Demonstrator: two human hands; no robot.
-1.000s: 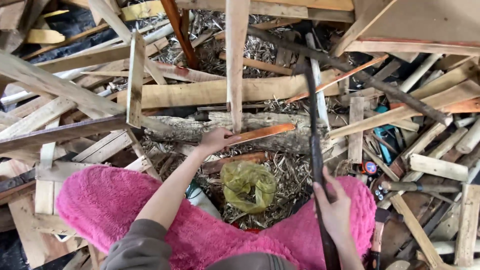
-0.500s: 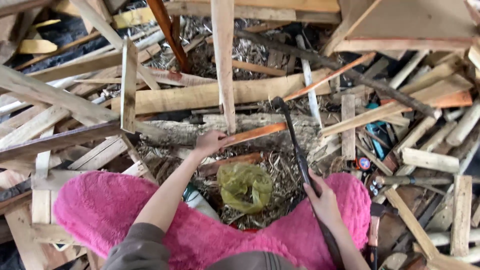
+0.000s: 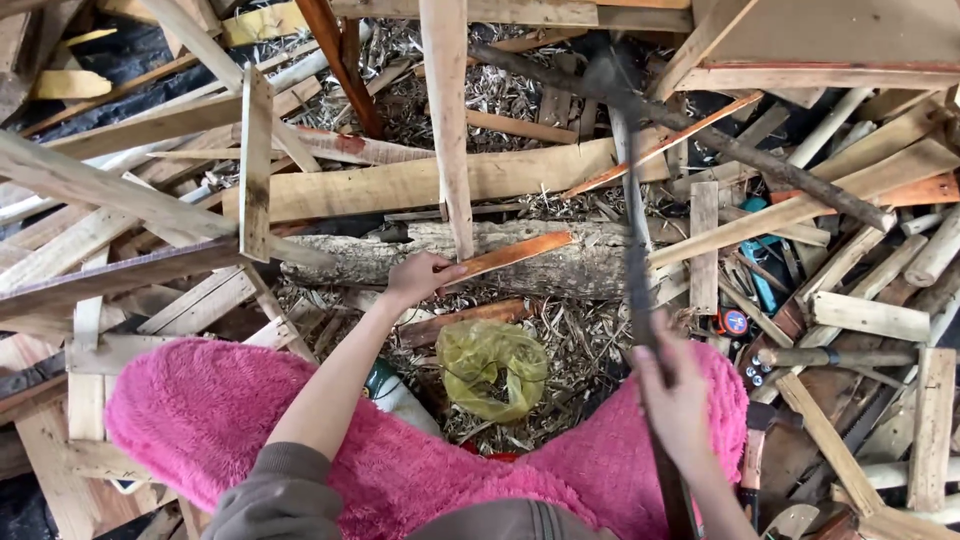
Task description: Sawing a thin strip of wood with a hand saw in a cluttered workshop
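My left hand grips the near end of an orange-brown wood strip that lies across a rough log. My right hand holds the long dark handle of a tool, blurred with motion; its head reaches up over the far boards. A pale upright board stands just beyond the strip. Pink fluffy trousers cover my legs at the bottom of the view.
Loose planks and offcuts are piled all round, with a wide pale plank behind the log. A yellow-green plastic bag lies on wood shavings between my knees. Round sticks and small tools lie to the right.
The dark tool in my right hand has swung from the right side toward the middle and up over the log. My left hand stays on the wood strip.
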